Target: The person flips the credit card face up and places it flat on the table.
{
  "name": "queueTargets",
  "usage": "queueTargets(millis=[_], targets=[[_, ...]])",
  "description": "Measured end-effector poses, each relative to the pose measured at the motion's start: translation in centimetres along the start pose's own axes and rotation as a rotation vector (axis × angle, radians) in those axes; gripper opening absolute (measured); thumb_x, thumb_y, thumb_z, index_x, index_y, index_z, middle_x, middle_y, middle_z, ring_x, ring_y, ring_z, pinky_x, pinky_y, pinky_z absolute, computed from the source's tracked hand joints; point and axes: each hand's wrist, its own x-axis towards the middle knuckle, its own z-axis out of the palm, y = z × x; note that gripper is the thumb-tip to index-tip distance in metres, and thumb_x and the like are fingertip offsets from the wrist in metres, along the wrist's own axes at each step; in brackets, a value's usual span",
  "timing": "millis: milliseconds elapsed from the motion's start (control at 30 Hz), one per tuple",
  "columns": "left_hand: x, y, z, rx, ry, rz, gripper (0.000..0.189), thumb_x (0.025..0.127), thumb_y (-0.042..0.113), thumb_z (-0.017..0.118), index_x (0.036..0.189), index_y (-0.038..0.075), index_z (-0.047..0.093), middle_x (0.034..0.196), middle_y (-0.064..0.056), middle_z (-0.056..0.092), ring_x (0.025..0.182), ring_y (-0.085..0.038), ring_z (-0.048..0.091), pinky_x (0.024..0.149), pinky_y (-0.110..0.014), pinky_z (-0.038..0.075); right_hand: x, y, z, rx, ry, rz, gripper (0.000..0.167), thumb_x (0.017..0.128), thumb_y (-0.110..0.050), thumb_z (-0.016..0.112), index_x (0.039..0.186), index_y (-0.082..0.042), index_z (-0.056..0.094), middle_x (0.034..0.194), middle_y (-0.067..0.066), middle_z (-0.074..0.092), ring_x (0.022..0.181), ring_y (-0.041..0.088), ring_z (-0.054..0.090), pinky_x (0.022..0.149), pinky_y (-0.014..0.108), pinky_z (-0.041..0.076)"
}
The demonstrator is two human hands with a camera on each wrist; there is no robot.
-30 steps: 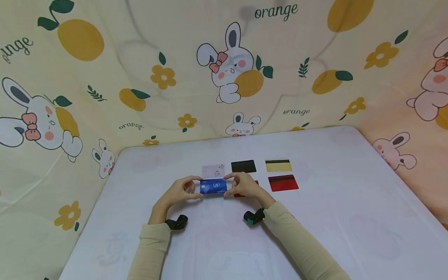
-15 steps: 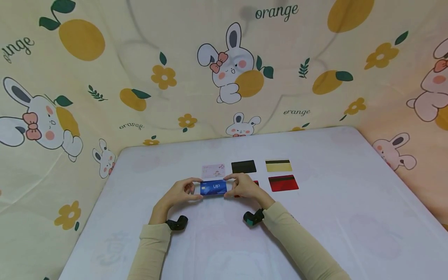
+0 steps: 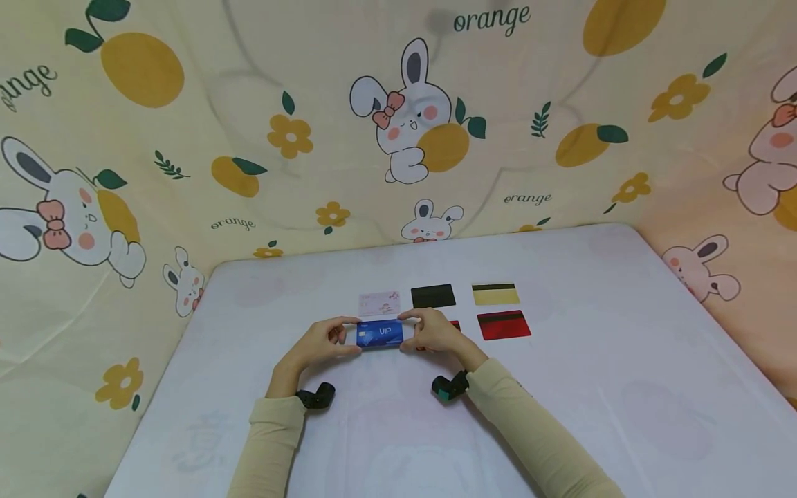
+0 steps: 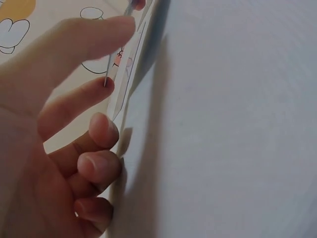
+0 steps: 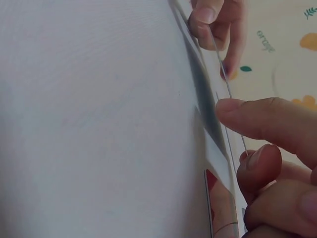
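Observation:
A blue card (image 3: 380,334) printed "VIP" is held level between both hands, close over the white table. My left hand (image 3: 324,339) pinches its left end between thumb and index finger; the other fingers curl beneath in the left wrist view. At the right end, my right hand (image 3: 438,330) grips it the same way. Seen edge-on in the right wrist view, the card (image 5: 227,85) is a thin line with its shadow on the table. Just beyond it lies a pale pink card (image 3: 379,303). A red card (image 3: 456,324) is mostly hidden behind my right hand.
A black card (image 3: 433,296), a gold card (image 3: 495,294) with a dark stripe and another red card (image 3: 504,326) lie flat to the right. The white table (image 3: 386,429) ends at a patterned cloth (image 3: 498,138) behind.
The blue card has shifted very slightly toward me, showing a little more of the gap to the pink card. Both hands keep their pinch, and the other cards have not moved.

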Motion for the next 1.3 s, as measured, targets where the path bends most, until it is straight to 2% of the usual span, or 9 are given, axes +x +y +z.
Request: queueTargets(millis=[167, 433, 667, 1033, 1300], targets=[[0.0, 0.0, 0.0, 0.005, -0.002, -0.014, 0.057, 0.079, 0.024, 0.078, 0.131, 0.011, 0.059, 0.08, -0.001, 0.05, 0.069, -0.01, 0.042, 0.062, -0.02, 0.034, 0.3, 0.1, 0.3, -0.014, 0.021, 0.01, 0.059, 0.075, -0.012, 0.08, 0.13, -0.011, 0.06, 0.049, -0.005, 0.05, 0.038, 0.006, 0.036, 0.04, 0.019, 0.032], [0.3, -0.2, 0.1, 0.058, 0.006, 0.023, 0.058, 0.077, 0.026, 0.08, 0.129, 0.008, 0.061, 0.078, -0.001, 0.049, 0.069, -0.012, 0.042, 0.062, -0.021, 0.033, 0.1, -0.3, 0.5, -0.062, 0.042, 0.04, 0.06, 0.072, -0.012, 0.082, 0.128, -0.011, 0.061, 0.049, -0.003, 0.049, 0.038, 0.008, 0.037, 0.038, 0.019, 0.032], [0.3, 0.0, 0.1, 0.103, 0.007, 0.021, 0.058, 0.077, 0.026, 0.081, 0.128, 0.008, 0.062, 0.077, 0.0, 0.048, 0.07, -0.012, 0.041, 0.063, -0.022, 0.032, 0.2, -0.5, 0.7, -0.107, 0.057, 0.062, 0.06, 0.073, -0.013, 0.083, 0.128, -0.012, 0.061, 0.05, -0.002, 0.049, 0.039, 0.009, 0.037, 0.039, 0.019, 0.031], [0.4, 0.5, 0.0, 0.102, 0.002, -0.007, 0.059, 0.075, 0.023, 0.082, 0.128, 0.006, 0.062, 0.075, -0.002, 0.047, 0.068, -0.011, 0.041, 0.062, -0.022, 0.032, 0.1, -0.8, 0.7, -0.125, 0.066, 0.081, 0.06, 0.072, -0.013, 0.083, 0.129, -0.013, 0.061, 0.051, -0.001, 0.048, 0.039, 0.01, 0.037, 0.038, 0.019, 0.03], [0.6, 0.9, -0.1, 0.075, 0.004, -0.07, 0.057, 0.073, 0.021, 0.083, 0.125, 0.008, 0.064, 0.071, 0.002, 0.043, 0.066, -0.011, 0.041, 0.061, -0.022, 0.033, 0.4, -0.7, 0.8, -0.139, 0.072, 0.091, 0.06, 0.072, -0.014, 0.083, 0.128, -0.013, 0.062, 0.054, -0.002, 0.046, 0.04, 0.009, 0.037, 0.039, 0.019, 0.03]])
